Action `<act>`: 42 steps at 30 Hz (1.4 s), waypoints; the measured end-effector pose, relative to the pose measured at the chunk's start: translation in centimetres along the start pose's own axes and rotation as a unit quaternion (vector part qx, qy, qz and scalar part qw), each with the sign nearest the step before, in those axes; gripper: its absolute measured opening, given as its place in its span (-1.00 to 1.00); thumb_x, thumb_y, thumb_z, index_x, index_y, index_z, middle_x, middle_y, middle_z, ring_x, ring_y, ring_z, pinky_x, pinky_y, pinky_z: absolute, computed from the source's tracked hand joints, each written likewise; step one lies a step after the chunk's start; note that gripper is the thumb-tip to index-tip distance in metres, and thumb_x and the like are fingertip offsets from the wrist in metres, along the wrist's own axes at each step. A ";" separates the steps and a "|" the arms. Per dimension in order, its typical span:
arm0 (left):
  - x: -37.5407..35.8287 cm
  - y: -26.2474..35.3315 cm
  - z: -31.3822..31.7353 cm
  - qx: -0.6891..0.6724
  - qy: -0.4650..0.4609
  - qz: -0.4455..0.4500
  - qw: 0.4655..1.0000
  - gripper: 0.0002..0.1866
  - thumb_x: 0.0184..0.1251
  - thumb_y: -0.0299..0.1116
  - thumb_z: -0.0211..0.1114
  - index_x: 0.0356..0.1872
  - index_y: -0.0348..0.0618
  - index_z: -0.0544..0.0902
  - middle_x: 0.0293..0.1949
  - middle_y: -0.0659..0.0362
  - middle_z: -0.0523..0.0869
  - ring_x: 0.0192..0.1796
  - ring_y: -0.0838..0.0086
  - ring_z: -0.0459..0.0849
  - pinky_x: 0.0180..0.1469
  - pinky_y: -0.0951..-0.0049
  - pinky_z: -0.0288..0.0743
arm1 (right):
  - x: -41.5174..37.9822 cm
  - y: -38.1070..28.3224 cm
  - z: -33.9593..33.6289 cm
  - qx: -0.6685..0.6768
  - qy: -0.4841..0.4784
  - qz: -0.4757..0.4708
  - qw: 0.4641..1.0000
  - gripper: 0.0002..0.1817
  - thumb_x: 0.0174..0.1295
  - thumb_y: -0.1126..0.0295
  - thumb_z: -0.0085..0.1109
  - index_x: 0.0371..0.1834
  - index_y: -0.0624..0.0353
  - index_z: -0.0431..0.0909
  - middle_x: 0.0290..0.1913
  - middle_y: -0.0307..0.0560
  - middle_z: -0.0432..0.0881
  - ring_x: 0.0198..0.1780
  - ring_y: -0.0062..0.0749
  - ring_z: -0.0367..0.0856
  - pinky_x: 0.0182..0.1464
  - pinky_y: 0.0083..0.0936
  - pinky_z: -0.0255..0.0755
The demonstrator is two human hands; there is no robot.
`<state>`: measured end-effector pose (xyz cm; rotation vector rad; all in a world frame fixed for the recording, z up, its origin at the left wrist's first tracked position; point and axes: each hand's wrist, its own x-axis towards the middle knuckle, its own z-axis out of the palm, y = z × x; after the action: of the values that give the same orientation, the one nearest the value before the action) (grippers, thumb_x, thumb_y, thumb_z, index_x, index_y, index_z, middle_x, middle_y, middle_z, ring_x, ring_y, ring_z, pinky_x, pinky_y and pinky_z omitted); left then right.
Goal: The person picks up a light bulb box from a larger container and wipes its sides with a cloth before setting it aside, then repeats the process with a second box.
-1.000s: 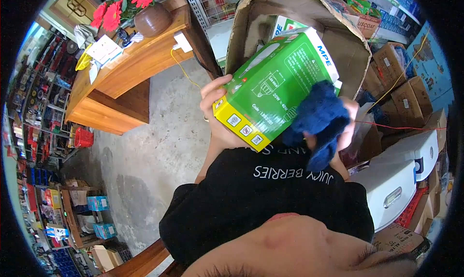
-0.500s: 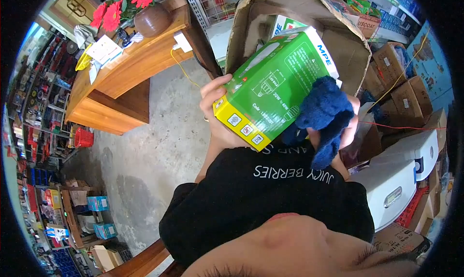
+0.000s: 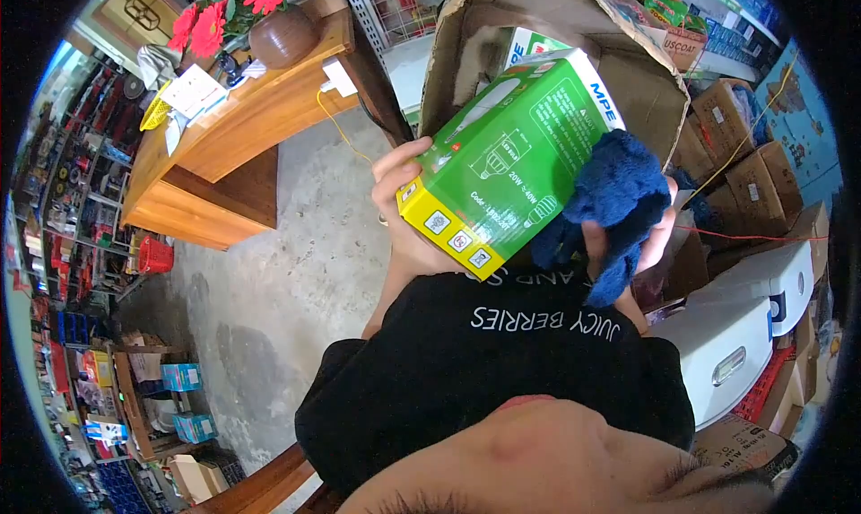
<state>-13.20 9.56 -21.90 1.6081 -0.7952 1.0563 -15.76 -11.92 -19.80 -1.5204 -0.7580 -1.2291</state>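
Note:
A green, white and yellow light bulb box (image 3: pixel 502 169) is tilted in front of my chest, printed with MPE and a bulb drawing. My left hand (image 3: pixel 401 187) grips its left edge, fingers wrapped round the corner. In my right hand (image 3: pixel 653 236) is a bunched dark blue cloth (image 3: pixel 614 187), which lies against the lower right side of the box. Loose ends of the cloth hang below my fingers. Just beyond the box stands an open cardboard carton (image 3: pixel 641 92), with another MPE box (image 3: pixel 531 46) partly showing inside it.
A wooden desk (image 3: pixel 202 191) with a brown flower vase (image 3: pixel 283 39) stands at left. White appliances (image 3: pixel 726 357) and cardboard boxes (image 3: pixel 753 187) crowd the right. Stocked shelves (image 3: pixel 67 218) line the far left, beside the concrete floor (image 3: pixel 296 245).
My right hand and the blue cloth have shifted slightly to the right along the box and the cloth's shape has changed. The box and my left hand stay nearly still.

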 end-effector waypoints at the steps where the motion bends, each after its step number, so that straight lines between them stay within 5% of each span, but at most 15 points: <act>1: 0.0 0.0 -0.1 0.007 -0.008 -0.001 1.000 0.04 -0.44 -0.35 0.65 0.15 -0.02 0.12 0.13 -0.14 0.27 0.13 0.18 0.43 0.08 0.26 0.40 | 0.0 -0.1 0.6 0.000 0.000 0.000 1.000 -0.43 -0.04 0.41 0.40 0.01 0.23 0.30 -0.03 0.02 0.39 0.04 -0.20 0.43 0.14 -0.22 0.29; 5: 0.0 0.1 -0.1 0.008 -0.013 -0.001 1.000 0.05 -0.46 -0.34 0.66 0.14 -0.02 0.12 0.13 -0.14 0.27 0.13 0.18 0.43 0.08 0.27 0.40 | -0.2 -0.1 0.9 0.106 0.133 0.058 0.984 -0.50 -0.16 0.69 0.31 -0.10 0.21 0.35 -0.08 0.06 0.44 -0.07 -0.24 0.53 0.03 -0.28 0.38; 7: 0.0 0.0 0.1 0.008 -0.006 -0.002 1.000 0.06 -0.48 -0.33 0.67 0.15 -0.02 0.12 0.13 -0.15 0.27 0.13 0.18 0.43 0.08 0.27 0.40 | -1.0 1.0 -0.5 0.003 -0.013 -0.017 1.000 -0.41 -0.12 0.46 0.39 0.04 0.25 0.35 -0.07 0.00 0.43 -0.03 -0.24 0.46 0.05 -0.27 0.33; 8: 0.0 0.1 0.1 0.009 -0.003 -0.003 1.000 0.06 -0.48 -0.32 0.67 0.15 -0.02 0.12 0.13 -0.15 0.27 0.13 0.17 0.43 0.08 0.27 0.40 | -1.3 1.1 -0.8 0.042 -0.028 -0.005 0.999 -0.44 -0.15 0.49 0.38 -0.01 0.24 0.38 -0.08 -0.01 0.42 -0.06 -0.25 0.47 0.01 -0.30 0.35; 14: 0.3 0.2 0.0 -0.062 -0.012 0.008 0.998 0.06 -0.47 -0.34 0.66 0.15 -0.02 0.11 0.13 -0.15 0.25 0.12 0.19 0.44 0.07 0.27 0.42 | 0.1 0.2 -0.1 0.013 0.016 -0.010 1.000 -0.44 -0.05 0.51 0.33 0.06 0.23 0.31 -0.03 -0.02 0.38 -0.01 -0.27 0.45 0.07 -0.28 0.33; 16: 0.2 0.1 0.0 -0.057 -0.011 0.010 0.998 0.06 -0.48 -0.33 0.66 0.15 -0.01 0.11 0.13 -0.15 0.25 0.12 0.19 0.44 0.07 0.27 0.43 | -0.7 0.1 0.1 0.006 0.077 0.069 0.995 -0.38 -0.03 0.47 0.33 0.12 0.21 0.24 -0.03 -0.05 0.39 0.00 -0.27 0.44 0.13 -0.28 0.29; 24: 0.1 0.1 0.3 -0.023 0.009 0.005 1.000 0.09 -0.50 -0.32 0.68 0.15 -0.01 0.10 0.13 -0.15 0.26 0.12 0.18 0.44 0.08 0.28 0.42 | -0.5 1.1 -0.3 0.038 -0.061 -0.075 0.995 -0.57 -0.09 0.53 0.31 -0.10 0.21 0.41 -0.02 0.03 0.40 0.02 -0.24 0.44 0.06 -0.26 0.32; 26: 0.2 0.1 0.1 -0.055 -0.010 0.013 0.998 0.07 -0.48 -0.33 0.67 0.15 -0.01 0.10 0.12 -0.15 0.26 0.12 0.18 0.44 0.07 0.28 0.42 | 0.5 -0.6 0.7 0.017 0.068 0.015 0.997 -0.66 -0.13 0.54 0.32 -0.22 0.21 0.48 -0.16 0.02 0.49 -0.09 -0.23 0.50 -0.01 -0.27 0.36; 30: 0.1 0.0 0.1 -0.051 -0.009 0.012 0.999 0.07 -0.48 -0.33 0.67 0.15 -0.01 0.10 0.12 -0.16 0.26 0.12 0.18 0.43 0.07 0.28 0.42 | 0.0 -0.5 0.8 0.016 0.134 0.055 0.989 -0.73 -0.15 0.54 0.32 -0.32 0.21 0.52 -0.25 0.00 0.53 -0.14 -0.23 0.52 -0.05 -0.27 0.38; 33: -0.3 -0.4 0.0 -0.010 -0.009 0.005 1.000 0.08 -0.49 -0.33 0.67 0.15 -0.01 0.10 0.13 -0.16 0.26 0.13 0.17 0.43 0.07 0.28 0.41 | -1.9 1.5 -1.5 0.006 -0.002 0.059 0.998 -0.74 -0.15 0.54 0.32 -0.34 0.20 0.52 -0.23 -0.01 0.53 -0.12 -0.23 0.51 -0.04 -0.27 0.39; 40: 0.0 -0.4 -0.1 -0.014 -0.015 0.015 1.000 0.07 -0.47 -0.34 0.66 0.15 -0.02 0.09 0.12 -0.16 0.27 0.12 0.17 0.43 0.07 0.28 0.40 | 0.1 -0.4 -0.2 -0.023 -0.016 0.009 1.000 -0.45 -0.04 0.53 0.31 0.04 0.18 0.29 -0.02 0.01 0.33 0.03 -0.17 0.43 0.09 -0.22 0.32; 42: -0.1 -0.5 -0.1 -0.013 -0.017 0.015 1.000 0.07 -0.47 -0.34 0.66 0.15 -0.02 0.09 0.12 -0.16 0.27 0.12 0.17 0.43 0.07 0.28 0.40 | -0.2 -0.6 -0.3 -0.005 -0.012 0.026 1.000 -0.47 -0.05 0.54 0.32 0.02 0.19 0.32 -0.04 0.01 0.35 0.02 -0.17 0.43 0.08 -0.23 0.32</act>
<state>-12.86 9.79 -22.15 1.6000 -0.8559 1.0376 -16.47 -11.95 -19.84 -1.5562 -0.7255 -1.1796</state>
